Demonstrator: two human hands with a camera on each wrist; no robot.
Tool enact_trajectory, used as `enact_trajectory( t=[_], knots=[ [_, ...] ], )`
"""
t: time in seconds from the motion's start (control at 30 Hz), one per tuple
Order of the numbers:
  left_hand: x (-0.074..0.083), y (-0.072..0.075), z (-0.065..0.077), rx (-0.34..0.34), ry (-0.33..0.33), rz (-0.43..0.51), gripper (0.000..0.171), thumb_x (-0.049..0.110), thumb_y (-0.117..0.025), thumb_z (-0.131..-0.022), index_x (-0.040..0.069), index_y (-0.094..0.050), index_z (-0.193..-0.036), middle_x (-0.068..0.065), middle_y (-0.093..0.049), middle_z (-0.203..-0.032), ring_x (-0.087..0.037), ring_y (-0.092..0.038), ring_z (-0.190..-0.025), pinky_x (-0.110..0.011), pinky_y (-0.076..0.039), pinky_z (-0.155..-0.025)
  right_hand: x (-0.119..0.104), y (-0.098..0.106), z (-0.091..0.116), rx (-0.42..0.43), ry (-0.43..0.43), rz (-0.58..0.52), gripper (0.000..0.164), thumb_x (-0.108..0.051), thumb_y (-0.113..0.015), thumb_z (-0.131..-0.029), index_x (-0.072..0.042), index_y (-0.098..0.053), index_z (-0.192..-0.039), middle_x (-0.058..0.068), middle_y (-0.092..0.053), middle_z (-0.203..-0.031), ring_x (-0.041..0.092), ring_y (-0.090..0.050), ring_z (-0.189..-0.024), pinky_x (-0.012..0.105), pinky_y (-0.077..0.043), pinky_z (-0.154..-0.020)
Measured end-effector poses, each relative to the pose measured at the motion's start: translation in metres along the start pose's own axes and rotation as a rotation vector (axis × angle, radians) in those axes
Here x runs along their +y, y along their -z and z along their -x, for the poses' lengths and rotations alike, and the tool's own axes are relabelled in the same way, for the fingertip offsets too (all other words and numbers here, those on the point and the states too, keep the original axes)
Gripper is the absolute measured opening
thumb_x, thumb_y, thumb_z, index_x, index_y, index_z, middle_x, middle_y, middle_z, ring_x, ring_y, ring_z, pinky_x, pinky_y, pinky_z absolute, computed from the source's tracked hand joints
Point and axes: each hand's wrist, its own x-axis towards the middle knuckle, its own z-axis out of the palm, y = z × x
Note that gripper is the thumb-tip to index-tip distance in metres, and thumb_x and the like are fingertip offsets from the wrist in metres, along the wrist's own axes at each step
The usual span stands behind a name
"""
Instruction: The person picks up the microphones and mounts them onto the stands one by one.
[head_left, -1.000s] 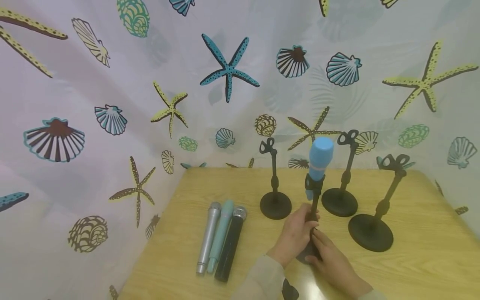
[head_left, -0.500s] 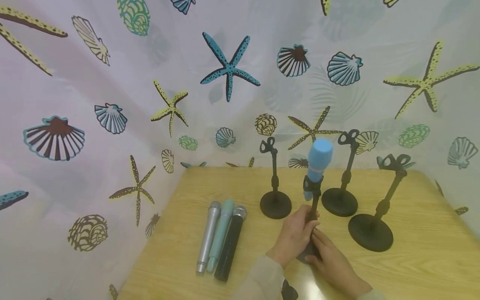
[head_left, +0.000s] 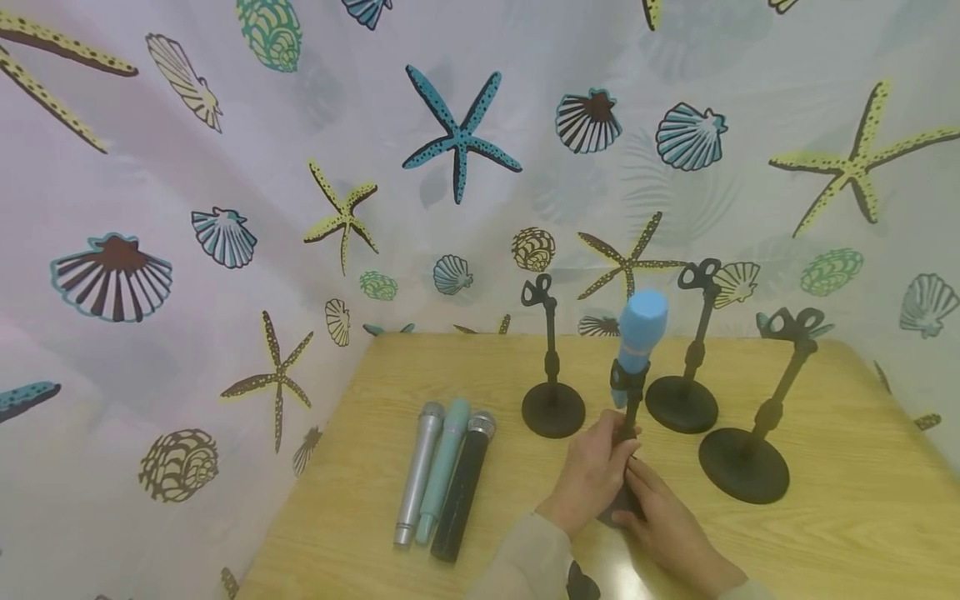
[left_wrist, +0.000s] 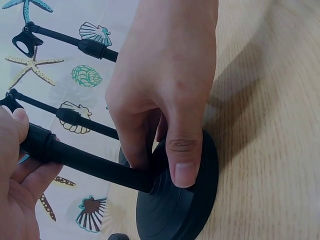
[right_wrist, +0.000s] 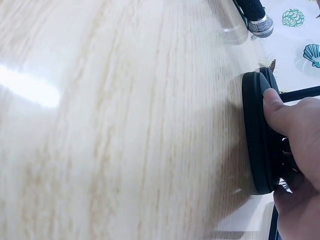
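Observation:
A blue microphone [head_left: 642, 329] sits head up in the clip of a black desk microphone stand [head_left: 632, 408]. My left hand [head_left: 590, 475] grips the stand's pole below the clip. Lower down, my right hand [head_left: 667, 525] holds the round base [left_wrist: 162, 212], its thumb on the top face in the left wrist view. From the right wrist, the base's rim [right_wrist: 255, 135] shows beside the tabletop; whether it touches the wood I cannot tell. Left of the hands lie a silver microphone [head_left: 417, 475], a mint-green microphone [head_left: 443, 471] and a black microphone [head_left: 462, 492], side by side.
Three more black stands with bare clips stand on the wooden table [head_left: 337, 500]: one behind the hands [head_left: 553, 410], one at back right [head_left: 681, 404] and one at right [head_left: 744, 467]. A shell-print curtain [head_left: 262, 167] hangs around the table.
The blue microphone and the stand's top have dipped slightly, after a small shift left and back right. Both hands keep their grip in nearly the same place.

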Motion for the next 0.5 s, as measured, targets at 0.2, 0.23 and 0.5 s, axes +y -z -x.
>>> enact_trajectory(
  t=[0.2, 0.23, 0.5],
  knots=[
    [-0.0012, -0.0008, -0.0007, 0.007, -0.027, -0.018, 0.027, 0.021, -0.06, -0.1, 0.017, -0.049, -0.124, 0.003, -0.073, -0.11, -0.004, -0.069, -0.099, -0.012, -0.053, -0.084, 0.0005, -0.0001, 0.0, 0.0, -0.001, -0.009, 0.072, -0.016, -0.082, -0.079, 0.013, -0.049, -0.135, 0.03, -0.048, -0.142, 0.047, -0.054, -0.124, 0.053, -0.049, -0.098],
    [-0.0014, -0.001, -0.001, 0.012, -0.044, -0.03, 0.03, 0.02, -0.06, -0.099, 0.017, -0.048, -0.127, 0.002, -0.073, -0.11, -0.005, -0.07, -0.099, -0.013, -0.053, -0.084, 0.0004, -0.0001, -0.0001, -0.001, 0.0, -0.01, 0.072, -0.016, -0.082, -0.078, 0.013, -0.049, -0.135, 0.03, -0.048, -0.142, 0.047, -0.054, -0.124, 0.053, -0.049, -0.098],
    [0.002, -0.0015, -0.0017, 0.016, -0.032, -0.111, 0.022, 0.019, -0.06, -0.099, 0.017, -0.051, -0.118, 0.006, -0.072, -0.107, -0.006, -0.07, -0.097, -0.014, -0.054, -0.081, -0.0025, 0.002, -0.0004, -0.021, -0.03, -0.037, 0.071, -0.015, -0.08, -0.08, 0.014, -0.047, -0.136, 0.032, -0.047, -0.142, 0.049, -0.053, -0.125, 0.054, -0.047, -0.1]
  ],
)
